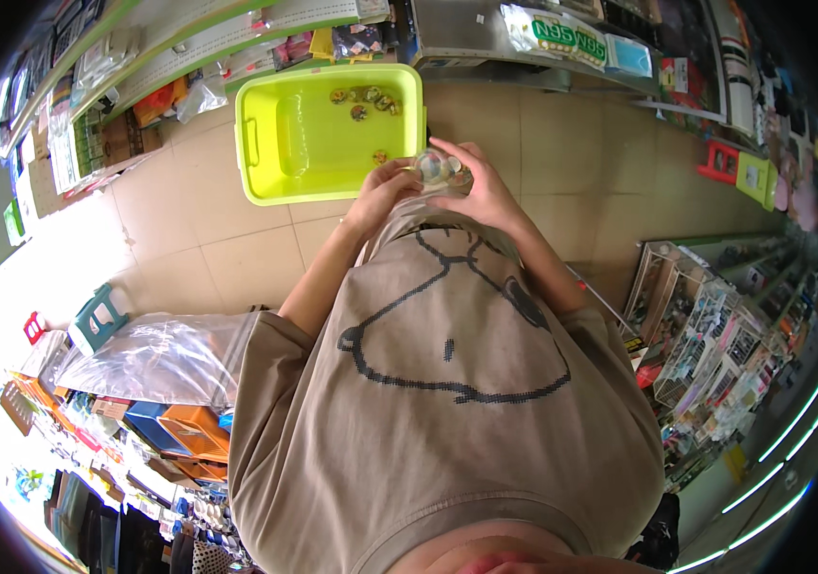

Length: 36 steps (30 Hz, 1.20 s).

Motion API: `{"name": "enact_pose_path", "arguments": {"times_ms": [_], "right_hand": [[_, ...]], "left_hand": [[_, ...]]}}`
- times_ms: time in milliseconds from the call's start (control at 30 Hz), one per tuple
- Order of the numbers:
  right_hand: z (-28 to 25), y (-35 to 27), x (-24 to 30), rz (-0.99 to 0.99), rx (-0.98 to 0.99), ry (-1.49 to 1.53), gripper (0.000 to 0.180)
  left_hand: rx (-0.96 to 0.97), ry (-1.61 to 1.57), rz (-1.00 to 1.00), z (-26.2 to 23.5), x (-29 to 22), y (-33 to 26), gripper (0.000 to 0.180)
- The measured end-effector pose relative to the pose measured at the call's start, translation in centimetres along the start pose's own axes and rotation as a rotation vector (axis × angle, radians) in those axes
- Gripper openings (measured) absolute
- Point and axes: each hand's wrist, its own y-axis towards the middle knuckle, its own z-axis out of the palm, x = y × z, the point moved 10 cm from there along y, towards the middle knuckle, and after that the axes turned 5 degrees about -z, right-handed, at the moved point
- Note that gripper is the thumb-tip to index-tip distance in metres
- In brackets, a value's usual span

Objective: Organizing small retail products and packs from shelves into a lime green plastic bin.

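Beside the lime-green tub (318, 143), left fingers (397, 176) pinch a clear round item (434, 167); right fingers (460, 154) spread around it.

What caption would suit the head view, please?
Left hand and right hand around clear plastic item beside lime-green tub.

Appeared as a clear, rounded object (436, 168) with bluish, white and reddish patches. Was held in the frame's upper middle, slightly right of centre; looked too small for finer detail.
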Motion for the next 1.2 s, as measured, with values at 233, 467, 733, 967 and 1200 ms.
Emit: {"name": "enact_pose_path", "arguments": {"times_ms": [233,467,733,967,1200], "right_hand": [[-1.7,-1.6,-3.7,0.132,-0.035,-0.016,0.077],[-3.5,-3.5,-6.9,0.224,-0.075,-0.008,0.072],[-4.8,-4.8,-9.0,0.227,-0.124,0.021,0.066],[-4.7,-3.7,-10.2,0.291,-0.098,0.102,0.056],[-2.3,-0.8,-7.3,0.081,0.006,-0.03,0.058]], "left_hand": [[-0.419,-0.181,0.047,-9.9,1.5,4.4,0.025],[-0.513,-0.118,-0.008,-14.6,0.9,11.9,0.03],[-0.627,0.057,-0.148,-11.5,-0.5,14.2,0.057],[-0.367,0.123,-0.206,-7.9,2.7,10.4,0.05],[-0.239,0.042,-0.183,-6.5,4.3,6.3,0.044]]}}
